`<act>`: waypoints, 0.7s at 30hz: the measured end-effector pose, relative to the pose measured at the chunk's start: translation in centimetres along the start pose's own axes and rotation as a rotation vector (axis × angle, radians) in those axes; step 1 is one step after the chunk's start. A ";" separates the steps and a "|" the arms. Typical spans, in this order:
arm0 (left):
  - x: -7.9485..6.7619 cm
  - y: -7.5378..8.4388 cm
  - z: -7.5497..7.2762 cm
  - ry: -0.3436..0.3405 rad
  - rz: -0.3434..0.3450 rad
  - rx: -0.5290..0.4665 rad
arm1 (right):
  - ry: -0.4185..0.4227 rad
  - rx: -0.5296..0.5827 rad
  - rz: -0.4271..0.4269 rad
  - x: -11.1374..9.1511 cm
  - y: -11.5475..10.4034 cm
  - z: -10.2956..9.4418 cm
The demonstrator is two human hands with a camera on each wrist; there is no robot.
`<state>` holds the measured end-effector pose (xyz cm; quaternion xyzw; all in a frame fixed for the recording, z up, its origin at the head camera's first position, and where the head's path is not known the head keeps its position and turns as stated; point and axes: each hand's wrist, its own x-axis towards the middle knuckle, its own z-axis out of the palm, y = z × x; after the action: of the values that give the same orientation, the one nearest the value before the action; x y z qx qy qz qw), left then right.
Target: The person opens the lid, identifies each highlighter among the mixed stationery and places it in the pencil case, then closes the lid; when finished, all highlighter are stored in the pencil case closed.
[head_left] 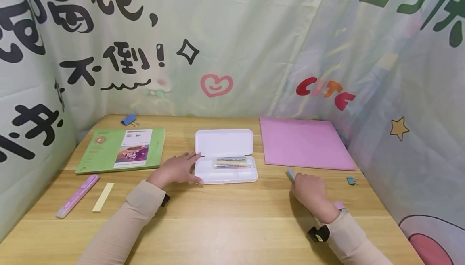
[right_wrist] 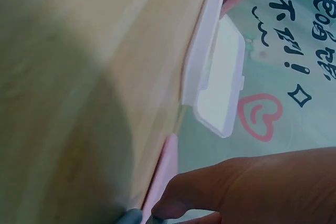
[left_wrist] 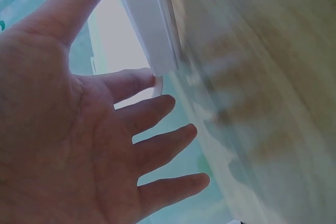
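Observation:
A white pencil case point(head_left: 223, 176) lies with its lid raised at the table's middle, several slim pen-like items point(head_left: 232, 162) inside. My left hand point(head_left: 176, 170) is at its left side, fingers spread. In the left wrist view the thumb and index finger point(left_wrist: 134, 83) touch the case point(left_wrist: 149, 24), while the other fingers stay apart from it. My right hand point(head_left: 310, 190) holds a light-blue stick-like item point(head_left: 291, 174) just in front of the pink folder point(head_left: 305, 144). Only its rounded end shows in the right wrist view; the rest is hidden in the hand.
A green book point(head_left: 98, 152) lies at the left, with a blue binder clip point(head_left: 128, 119) behind it. In front are a purple ruler-like case point(head_left: 77, 196) and a pale yellow strip point(head_left: 103, 197). A teal clip point(head_left: 351, 180) and a partly hidden purple item point(head_left: 339, 205) lie at the right.

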<state>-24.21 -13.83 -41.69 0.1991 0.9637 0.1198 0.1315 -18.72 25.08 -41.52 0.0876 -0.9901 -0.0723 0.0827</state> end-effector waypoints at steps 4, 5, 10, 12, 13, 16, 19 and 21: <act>0.0 0.0 0.1 0.005 0.005 0.001 | -0.008 0.031 -0.009 0.7 -0.8 -0.6; 0.0 0.1 0.1 0.006 0.005 0.003 | 0.006 0.036 -0.028 1.0 -1.2 -0.8; -0.1 0.0 0.1 0.011 0.003 0.012 | 0.141 0.048 -0.217 3.1 -3.7 -1.3; -0.1 0.0 0.1 0.013 0.003 0.017 | 0.212 0.048 -0.298 4.0 -4.9 -1.2; -0.1 0.0 0.2 0.012 0.003 0.017 | 0.235 0.053 -0.328 4.5 -5.5 -1.1; -0.1 -0.1 0.3 0.013 0.007 0.025 | 0.299 0.077 -0.412 5.7 -7.3 -0.7; -0.1 0.0 0.3 0.009 0.013 0.032 | 0.353 0.095 -0.486 6.8 -9.0 -0.2; -0.1 0.0 0.2 0.012 0.016 0.033 | 0.401 0.089 -0.524 7.3 -9.9 0.1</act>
<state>-24.07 -13.83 -41.89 0.2082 0.9647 0.1062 0.1214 -24.26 14.06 -42.07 0.3554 -0.9001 -0.0290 0.2505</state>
